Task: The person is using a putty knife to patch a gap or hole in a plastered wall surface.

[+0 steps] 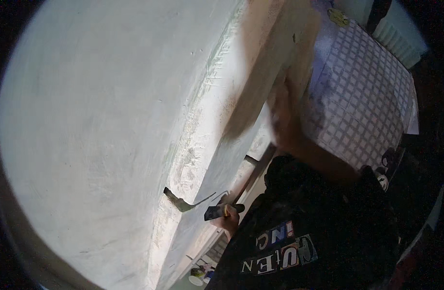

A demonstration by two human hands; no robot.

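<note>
My right hand (283,108), blurred by motion, is at the edge of a long wooden board (268,72), its fingers seemingly closed on it. The board lies slantwise along the rough, pale corner strip (195,140) of a large grey-white surface (96,121). Lower down, my left hand (226,221) is closed around a short black tool (214,212) with a yellow band; its exact kind does not show. Close to the left hand, a dark notch (176,199) cuts across the strip, with a thin bent wire beside it.
On the right is a floor with a checked tile pattern (362,92). A ribbed pale panel (401,41) stands at the upper right. Small white containers (197,278) are far off at the bottom. My dark shirt (318,217) fills the lower right.
</note>
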